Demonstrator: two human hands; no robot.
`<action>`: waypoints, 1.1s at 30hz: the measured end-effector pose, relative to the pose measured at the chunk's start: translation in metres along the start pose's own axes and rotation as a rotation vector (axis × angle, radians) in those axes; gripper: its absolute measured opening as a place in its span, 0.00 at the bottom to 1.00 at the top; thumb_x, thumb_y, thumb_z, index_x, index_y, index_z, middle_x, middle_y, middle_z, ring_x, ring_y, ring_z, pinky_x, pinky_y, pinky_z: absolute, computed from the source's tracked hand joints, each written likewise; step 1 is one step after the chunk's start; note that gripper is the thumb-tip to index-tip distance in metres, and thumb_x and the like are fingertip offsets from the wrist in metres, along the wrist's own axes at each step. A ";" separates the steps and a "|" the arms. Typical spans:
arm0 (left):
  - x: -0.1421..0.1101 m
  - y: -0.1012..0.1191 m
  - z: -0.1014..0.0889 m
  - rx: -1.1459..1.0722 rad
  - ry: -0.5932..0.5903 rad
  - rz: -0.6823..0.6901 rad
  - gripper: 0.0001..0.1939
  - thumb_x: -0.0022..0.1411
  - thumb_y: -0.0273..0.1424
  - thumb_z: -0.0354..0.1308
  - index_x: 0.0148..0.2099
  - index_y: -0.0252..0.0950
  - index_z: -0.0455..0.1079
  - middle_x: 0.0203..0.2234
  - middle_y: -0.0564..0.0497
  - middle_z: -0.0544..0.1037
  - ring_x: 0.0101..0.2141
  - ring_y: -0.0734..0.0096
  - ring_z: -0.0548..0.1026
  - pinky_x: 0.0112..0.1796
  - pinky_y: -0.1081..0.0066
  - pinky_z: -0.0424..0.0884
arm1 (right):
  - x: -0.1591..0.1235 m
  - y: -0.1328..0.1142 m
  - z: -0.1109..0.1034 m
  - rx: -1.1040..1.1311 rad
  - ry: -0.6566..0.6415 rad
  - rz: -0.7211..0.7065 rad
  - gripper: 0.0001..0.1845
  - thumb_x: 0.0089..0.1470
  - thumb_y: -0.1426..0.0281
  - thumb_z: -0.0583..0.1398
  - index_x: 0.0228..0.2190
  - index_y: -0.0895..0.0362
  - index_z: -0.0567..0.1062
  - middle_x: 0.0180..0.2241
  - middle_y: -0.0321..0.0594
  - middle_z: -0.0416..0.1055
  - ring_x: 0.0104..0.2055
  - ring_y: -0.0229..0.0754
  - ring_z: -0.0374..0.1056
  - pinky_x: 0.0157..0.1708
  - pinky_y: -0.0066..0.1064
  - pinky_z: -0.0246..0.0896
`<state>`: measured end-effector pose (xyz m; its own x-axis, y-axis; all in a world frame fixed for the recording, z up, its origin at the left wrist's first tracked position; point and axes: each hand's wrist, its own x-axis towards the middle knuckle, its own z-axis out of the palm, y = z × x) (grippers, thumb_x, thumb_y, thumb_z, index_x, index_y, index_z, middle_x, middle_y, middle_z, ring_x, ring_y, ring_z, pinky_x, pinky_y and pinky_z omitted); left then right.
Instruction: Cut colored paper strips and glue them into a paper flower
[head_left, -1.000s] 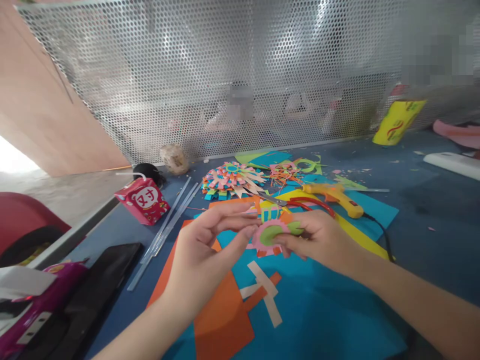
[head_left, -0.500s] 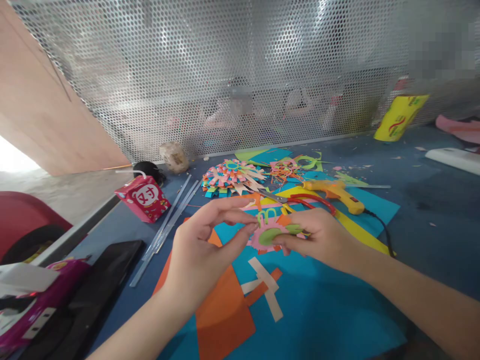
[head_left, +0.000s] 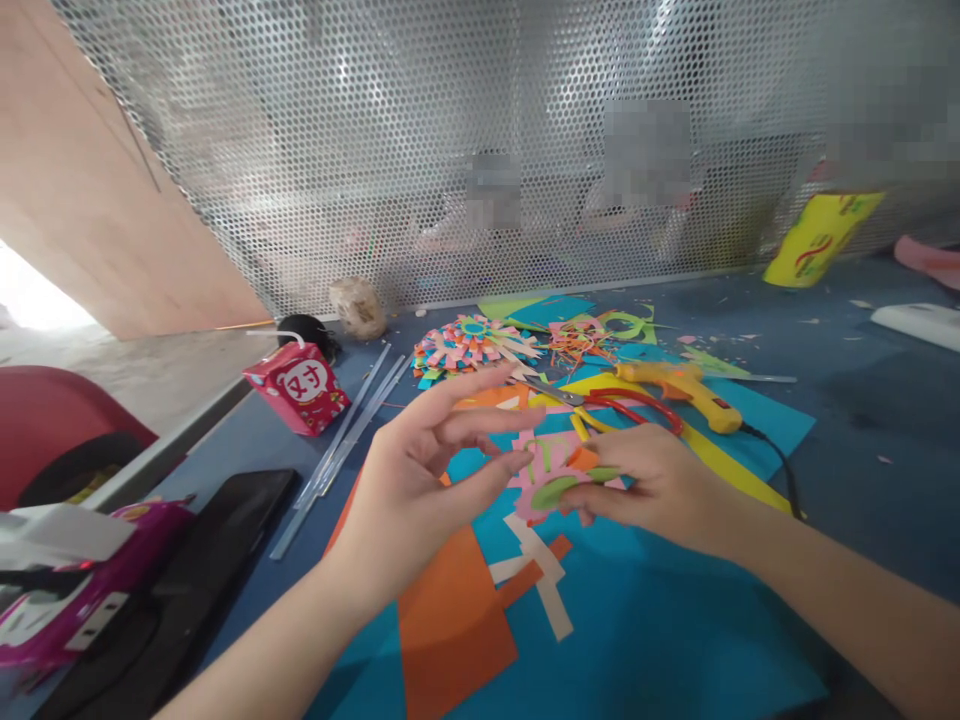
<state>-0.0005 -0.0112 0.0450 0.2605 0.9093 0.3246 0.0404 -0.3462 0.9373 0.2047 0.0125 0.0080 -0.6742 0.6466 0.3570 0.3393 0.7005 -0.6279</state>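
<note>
Pinched in my right hand (head_left: 645,485) is a paper flower (head_left: 536,490) with pink fringed petals, a green disc and upright light-green loops. My left hand (head_left: 442,470) is at the flower's left side, fingers apart, its thumb tip close to the loops; whether it touches them I cannot tell. Below lie cut paper strips (head_left: 551,600) in cream and orange, on orange paper (head_left: 457,620) and blue paper (head_left: 637,620). Just beyond my hands are red-handled scissors (head_left: 622,403) and a yellow glue gun (head_left: 686,390).
A finished-looking layered paper flower (head_left: 472,345) lies behind, beside paper shreds (head_left: 577,340). To the left are clear glue sticks (head_left: 337,455), a red drink carton (head_left: 300,388), a black phone (head_left: 180,590) and a purple-white power strip (head_left: 67,590). A perforated metal panel (head_left: 420,120) stands at the back.
My left fingers have spread and drawn back from the green loops. The paper flower has tilted and dropped slightly in my right hand. The whole view has shifted a little.
</note>
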 end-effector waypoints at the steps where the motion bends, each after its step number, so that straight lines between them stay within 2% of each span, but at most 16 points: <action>1: 0.001 0.000 0.000 -0.021 0.005 -0.009 0.25 0.53 0.23 0.61 0.52 0.45 0.63 0.40 0.56 0.79 0.45 0.73 0.74 0.40 0.78 0.71 | 0.000 -0.001 -0.001 0.036 -0.003 -0.003 0.12 0.59 0.64 0.55 0.36 0.53 0.77 0.21 0.33 0.70 0.23 0.31 0.63 0.20 0.21 0.55; 3: 0.001 0.000 -0.001 -0.063 -0.025 -0.047 0.26 0.53 0.23 0.61 0.54 0.44 0.61 0.43 0.55 0.77 0.47 0.72 0.73 0.39 0.79 0.72 | 0.001 -0.003 -0.002 0.100 -0.007 -0.001 0.10 0.58 0.66 0.56 0.38 0.52 0.77 0.23 0.32 0.70 0.24 0.30 0.64 0.20 0.20 0.55; 7: 0.001 0.000 -0.001 -0.157 -0.113 -0.119 0.22 0.55 0.23 0.59 0.51 0.42 0.65 0.35 0.56 0.81 0.42 0.75 0.76 0.40 0.81 0.73 | 0.001 -0.005 -0.002 0.148 -0.024 -0.009 0.11 0.59 0.67 0.55 0.41 0.50 0.75 0.29 0.32 0.74 0.24 0.28 0.65 0.22 0.18 0.57; 11: 0.001 0.000 0.001 -0.191 -0.058 -0.083 0.21 0.53 0.20 0.60 0.48 0.42 0.67 0.31 0.57 0.81 0.41 0.76 0.76 0.43 0.79 0.72 | 0.000 -0.005 -0.001 0.129 0.011 -0.002 0.10 0.57 0.70 0.57 0.40 0.51 0.76 0.26 0.32 0.73 0.23 0.29 0.64 0.20 0.19 0.54; 18: 0.002 -0.002 0.003 -0.165 -0.006 -0.026 0.21 0.50 0.19 0.61 0.47 0.40 0.67 0.28 0.56 0.81 0.38 0.69 0.78 0.43 0.71 0.74 | 0.001 -0.005 0.001 0.088 0.026 -0.019 0.10 0.58 0.66 0.56 0.37 0.52 0.77 0.21 0.32 0.69 0.22 0.30 0.61 0.19 0.22 0.51; 23: -0.002 -0.002 0.008 -0.124 0.072 -0.035 0.21 0.49 0.22 0.63 0.47 0.40 0.68 0.28 0.57 0.81 0.37 0.71 0.78 0.42 0.74 0.74 | 0.001 -0.007 0.001 0.151 0.009 -0.041 0.09 0.58 0.70 0.56 0.38 0.51 0.76 0.24 0.30 0.70 0.24 0.29 0.61 0.22 0.20 0.53; 28: -0.008 -0.002 0.013 -0.057 0.133 0.040 0.20 0.50 0.20 0.63 0.45 0.42 0.69 0.31 0.59 0.81 0.42 0.73 0.76 0.46 0.75 0.72 | 0.000 -0.005 0.003 0.113 0.057 -0.035 0.08 0.57 0.70 0.57 0.34 0.55 0.77 0.22 0.31 0.69 0.23 0.30 0.61 0.20 0.21 0.52; 33: -0.009 -0.006 0.011 -0.109 0.131 0.055 0.20 0.50 0.21 0.63 0.45 0.43 0.70 0.31 0.59 0.81 0.45 0.69 0.74 0.49 0.70 0.70 | 0.001 -0.006 0.001 0.119 0.047 0.019 0.08 0.55 0.74 0.57 0.32 0.59 0.77 0.22 0.34 0.71 0.22 0.31 0.62 0.19 0.20 0.54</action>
<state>0.0074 -0.0195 0.0353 0.1309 0.9145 0.3829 -0.0774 -0.3756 0.9235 0.2012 0.0088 0.0115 -0.6362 0.6744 0.3747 0.2691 0.6491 -0.7115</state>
